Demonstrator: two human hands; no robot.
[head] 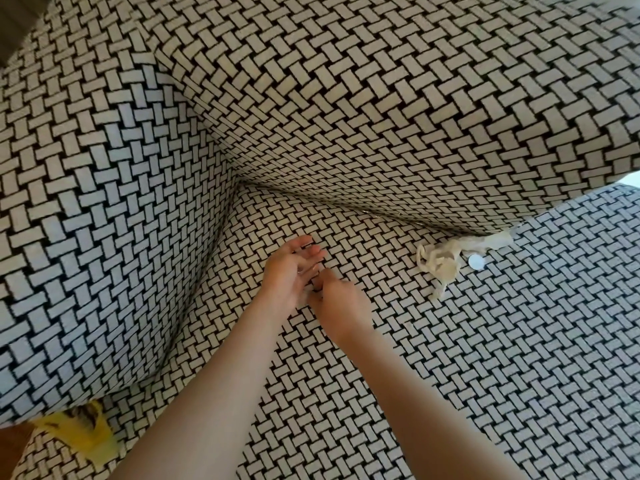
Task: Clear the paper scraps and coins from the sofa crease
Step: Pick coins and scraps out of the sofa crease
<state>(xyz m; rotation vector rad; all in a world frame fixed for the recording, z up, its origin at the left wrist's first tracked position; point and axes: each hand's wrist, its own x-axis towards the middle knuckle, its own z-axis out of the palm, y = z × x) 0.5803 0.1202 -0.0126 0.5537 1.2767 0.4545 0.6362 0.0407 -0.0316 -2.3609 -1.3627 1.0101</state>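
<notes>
Step looks like mid-collection, probably a hand-to-hand transfer. Left hand (294, 268) is open, palm cupped, over the seat (485, 358). Right hand (334, 299) touches it with fingers curled; can't tell if it pinches anything. Scraps (441, 263) and coin (476, 262) lie just below the crease (381, 216), right of both hands. Next move likely: reach right, pinch the coin off the fabric. Backrest (381, 116) overhangs the crease, armrest (104, 202) is close on the left, and the seat is open to the right.

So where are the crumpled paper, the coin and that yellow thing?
crumpled paper (440, 264): head view, on its bunched middle.
coin (475, 262): head view, centre of its pale round face.
yellow thing (83, 431): head view, its middle, at the lower left.
</notes>
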